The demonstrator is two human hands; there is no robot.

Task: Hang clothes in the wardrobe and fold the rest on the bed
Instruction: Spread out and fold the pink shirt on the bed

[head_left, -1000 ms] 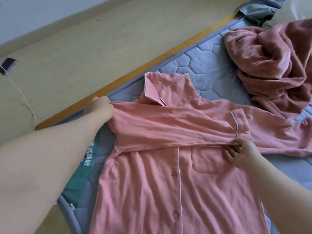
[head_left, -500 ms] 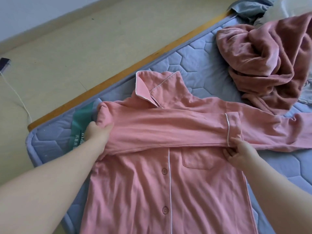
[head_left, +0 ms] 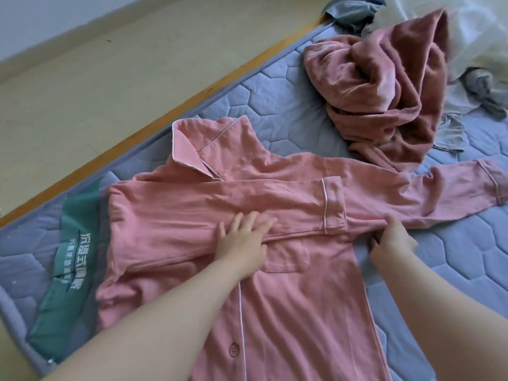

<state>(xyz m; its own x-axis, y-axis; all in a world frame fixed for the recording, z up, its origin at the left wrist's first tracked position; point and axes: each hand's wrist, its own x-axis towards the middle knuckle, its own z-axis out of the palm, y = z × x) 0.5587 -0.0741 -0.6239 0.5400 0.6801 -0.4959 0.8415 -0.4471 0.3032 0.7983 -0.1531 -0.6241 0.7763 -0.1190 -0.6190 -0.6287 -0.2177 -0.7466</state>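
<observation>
The shirt [head_left: 288, 312] lay front-up on the mattress [head_left: 275, 119], its button line running away from the person toward the collar [head_left: 198, 149]. The left hand [head_left: 242, 237] rested flat and open, fingers spread, on the sleeve [head_left: 220, 210] folded across the chest. The right hand [head_left: 390, 240] was pinched shut on the shirt's right edge, just past that sleeve's piped cuff [head_left: 334, 207]. The other sleeve [head_left: 439, 196] stretched out to the right from that grip, its long axis crosswise to the buttons, so the right hand was much the nearer one for folding it inward, probably the next step. Beyond lay a crumpled robe [head_left: 390, 100], unfolded.
</observation>
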